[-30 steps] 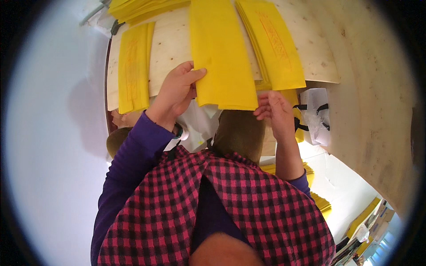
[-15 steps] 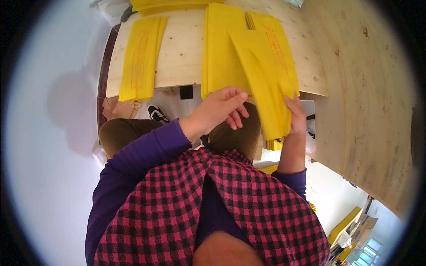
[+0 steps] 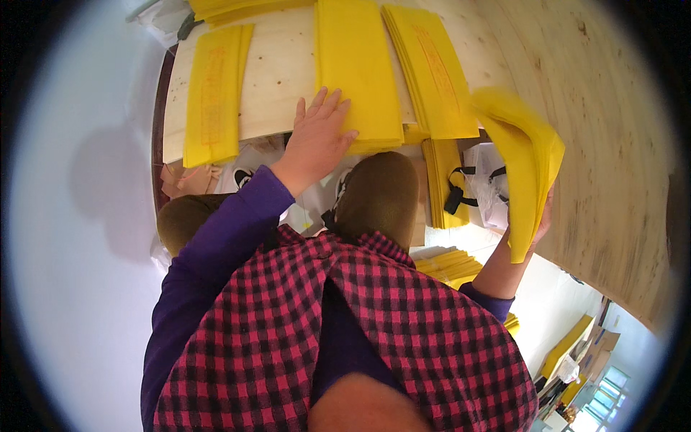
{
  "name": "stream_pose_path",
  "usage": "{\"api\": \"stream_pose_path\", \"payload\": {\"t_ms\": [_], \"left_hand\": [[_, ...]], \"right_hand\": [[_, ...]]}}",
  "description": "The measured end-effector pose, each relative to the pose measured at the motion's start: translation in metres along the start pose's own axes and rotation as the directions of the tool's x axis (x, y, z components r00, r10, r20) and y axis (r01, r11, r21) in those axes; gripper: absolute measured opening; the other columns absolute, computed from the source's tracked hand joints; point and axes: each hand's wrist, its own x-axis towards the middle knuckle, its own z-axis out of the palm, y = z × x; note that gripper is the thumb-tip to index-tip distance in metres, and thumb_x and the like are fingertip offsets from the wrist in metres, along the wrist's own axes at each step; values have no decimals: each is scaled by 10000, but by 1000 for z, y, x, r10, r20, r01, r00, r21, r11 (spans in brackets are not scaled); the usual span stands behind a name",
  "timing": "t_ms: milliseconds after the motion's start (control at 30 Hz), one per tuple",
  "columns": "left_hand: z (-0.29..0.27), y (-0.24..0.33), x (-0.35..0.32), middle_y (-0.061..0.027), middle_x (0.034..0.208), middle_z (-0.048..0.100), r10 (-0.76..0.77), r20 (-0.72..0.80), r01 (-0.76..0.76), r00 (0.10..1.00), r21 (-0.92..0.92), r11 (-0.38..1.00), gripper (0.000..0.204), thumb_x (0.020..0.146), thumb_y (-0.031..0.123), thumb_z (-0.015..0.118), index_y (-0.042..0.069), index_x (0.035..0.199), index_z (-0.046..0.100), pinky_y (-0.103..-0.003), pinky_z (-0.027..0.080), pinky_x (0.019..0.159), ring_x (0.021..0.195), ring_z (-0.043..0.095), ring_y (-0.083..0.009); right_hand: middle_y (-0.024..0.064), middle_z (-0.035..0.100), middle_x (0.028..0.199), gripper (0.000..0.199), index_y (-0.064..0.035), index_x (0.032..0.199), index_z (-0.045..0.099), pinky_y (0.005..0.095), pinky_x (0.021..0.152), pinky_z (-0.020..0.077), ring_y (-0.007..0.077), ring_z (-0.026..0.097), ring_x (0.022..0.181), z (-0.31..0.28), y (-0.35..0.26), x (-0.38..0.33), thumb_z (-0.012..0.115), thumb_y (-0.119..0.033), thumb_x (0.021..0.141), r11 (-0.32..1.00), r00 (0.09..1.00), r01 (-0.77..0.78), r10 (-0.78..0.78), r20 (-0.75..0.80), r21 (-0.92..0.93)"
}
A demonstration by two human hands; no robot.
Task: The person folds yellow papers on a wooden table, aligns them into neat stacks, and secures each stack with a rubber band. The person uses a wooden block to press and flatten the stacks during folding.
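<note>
My right hand (image 3: 545, 219), mostly hidden, grips a yellow sheet (image 3: 522, 155) that bends over in the air beside the wooden board at the right; the sheet's far end is blurred. My left hand (image 3: 317, 138) lies with fingers spread at the near left edge of the middle stack of plain yellow sheets (image 3: 358, 79). To the right of that stack lies another stack of yellow sheets (image 3: 432, 75) with red print on top. A third red-printed stack (image 3: 214, 97) is at the left of the wooden table (image 3: 279, 79).
More yellow sheets (image 3: 245, 9) lie along the far edge. Below the table's near edge hang or stand yellow sheets (image 3: 445, 183) and a clear plastic bag (image 3: 489, 180) with black straps. A large wooden board (image 3: 597, 144) rises at the right; a pale wall (image 3: 79, 216) is at the left.
My right hand has carried the yellow sheet off the right stack, out to the right. My left hand has moved up and left and spread its fingers onto the middle stack.
</note>
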Motion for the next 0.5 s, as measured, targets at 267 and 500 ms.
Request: {"api": "stream_pose_path", "payload": {"t_ms": [267,500], "left_hand": [[8,3,-8,-149,1356,405,102,94,-103,990,9,995,399,895,249,506,88,1259,472,-582,106,1068,1304,312,-345],[-1,-7,-29,-118,1313,451,167,102,-164,981,-37,986,364,847,187,572,103,1197,516,-557,166,1066,1275,363,-311]], "right_hand": [[195,499,1258,465,19,1339,347,365,920,467,293,539,1120,15,-5,40,410,-154,912,996,1000,13,-15,-16,-93],[165,531,1212,446,15,1300,381,363,887,481,265,564,1065,52,17,104,485,-8,867,998,995,46,-42,88,-44]]}}
